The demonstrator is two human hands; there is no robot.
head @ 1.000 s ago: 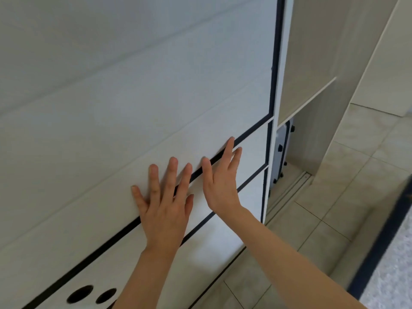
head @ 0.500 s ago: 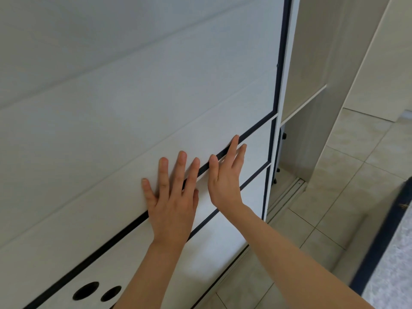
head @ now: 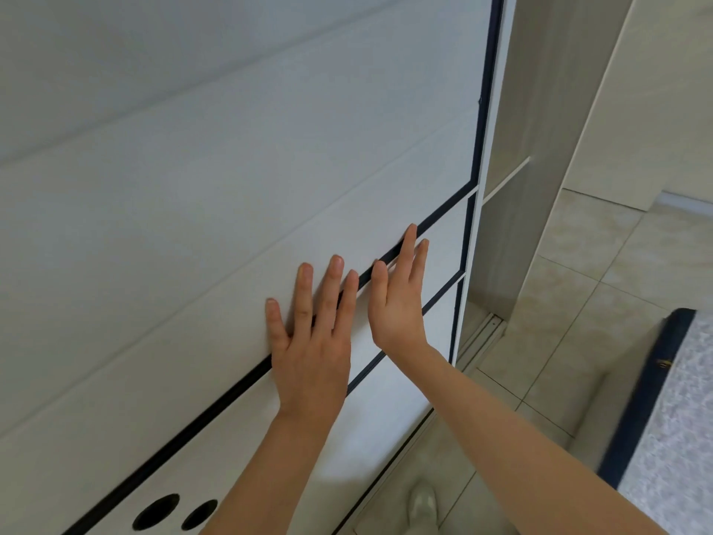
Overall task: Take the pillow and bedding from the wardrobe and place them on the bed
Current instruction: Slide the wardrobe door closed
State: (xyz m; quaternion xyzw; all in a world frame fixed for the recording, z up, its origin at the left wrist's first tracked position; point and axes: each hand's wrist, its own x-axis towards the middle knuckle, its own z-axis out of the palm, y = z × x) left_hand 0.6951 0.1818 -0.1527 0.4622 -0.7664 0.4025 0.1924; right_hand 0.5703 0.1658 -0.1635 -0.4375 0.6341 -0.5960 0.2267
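A white sliding wardrobe door (head: 231,187) with dark trim lines fills most of the view. My left hand (head: 312,341) lies flat on it with fingers spread. My right hand (head: 397,299) presses against the door just to the right, fingers straight and on the dark trim. To the door's right a narrow slice of the wardrobe interior (head: 509,225) shows, with one thin shelf edge. No pillow or bedding is visible. A corner of the bed (head: 671,418), a grey mattress with dark blue edging, sits at the right.
Two round holes (head: 175,511) are cut in the door's lowest panel. The sliding track (head: 482,334) runs along the beige tiled floor (head: 578,287). A white shoe (head: 422,503) shows at the bottom. A beige wall (head: 648,90) stands at the right.
The door has slid to the right with both hands on it, and the open gap of the wardrobe has narrowed. The black item seen inside earlier is now hidden.
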